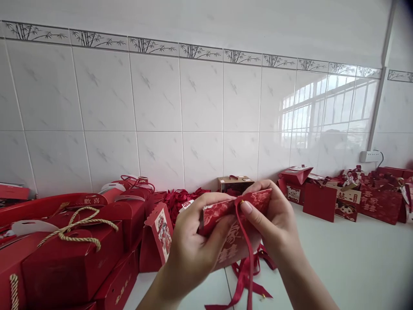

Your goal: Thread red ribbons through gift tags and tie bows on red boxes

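Observation:
A red paper gift box with a pale printed pattern is held up in the middle, above the table. My left hand is closed on its left side, thumb in front and fingers behind. On the right, my right hand grips the top edge, its thumb pressed beside a narrow red ribbon at the middle of the edge. A tiny gold-coloured bit shows by that thumb tip. The ribbon hangs down the front of the box. Below, more loose red ribbons lie on the table, one with a small gold piece near its end.
Red gift boxes, one with a gold rope handle, crowd the left. Behind my left hand is a heap of red ribbon. Several red boxes and bags line the tiled wall, where a power strip sits at right.

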Action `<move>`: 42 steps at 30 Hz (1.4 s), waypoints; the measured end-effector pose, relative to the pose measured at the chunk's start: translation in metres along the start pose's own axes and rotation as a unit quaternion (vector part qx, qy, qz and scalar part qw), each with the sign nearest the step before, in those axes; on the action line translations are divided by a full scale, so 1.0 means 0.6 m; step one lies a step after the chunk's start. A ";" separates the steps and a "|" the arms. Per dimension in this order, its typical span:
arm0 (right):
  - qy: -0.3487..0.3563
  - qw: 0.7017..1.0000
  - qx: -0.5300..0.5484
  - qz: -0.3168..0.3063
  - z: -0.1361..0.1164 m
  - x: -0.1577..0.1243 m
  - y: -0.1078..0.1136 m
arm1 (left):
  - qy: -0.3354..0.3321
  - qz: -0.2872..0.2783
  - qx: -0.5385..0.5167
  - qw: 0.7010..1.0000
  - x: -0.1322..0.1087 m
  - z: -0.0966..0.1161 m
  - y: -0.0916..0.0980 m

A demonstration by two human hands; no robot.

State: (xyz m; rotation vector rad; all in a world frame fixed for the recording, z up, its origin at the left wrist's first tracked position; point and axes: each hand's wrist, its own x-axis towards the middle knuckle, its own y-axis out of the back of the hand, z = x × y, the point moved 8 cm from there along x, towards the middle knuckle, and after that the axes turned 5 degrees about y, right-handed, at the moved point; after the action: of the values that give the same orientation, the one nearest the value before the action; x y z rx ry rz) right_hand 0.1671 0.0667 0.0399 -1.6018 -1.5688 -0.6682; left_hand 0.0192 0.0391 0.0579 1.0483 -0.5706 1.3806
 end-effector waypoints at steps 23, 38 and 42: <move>0.162 0.960 -0.176 -0.147 -0.028 -0.004 -0.031 | 0.105 0.223 -0.053 0.968 0.005 -0.015 0.094; 0.224 0.946 -0.133 -0.193 -0.046 -0.016 -0.034 | 0.111 -0.042 -0.050 0.992 0.008 -0.015 0.040; 0.221 0.948 -0.124 -0.191 -0.047 -0.015 -0.032 | 0.114 -0.130 -0.112 0.978 0.003 -0.014 0.025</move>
State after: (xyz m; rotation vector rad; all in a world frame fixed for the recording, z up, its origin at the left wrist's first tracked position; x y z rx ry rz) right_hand 0.1515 0.0373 0.0516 -1.2010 -1.5008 -1.3793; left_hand 0.0030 0.0453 0.0592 0.7414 -0.3925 1.1556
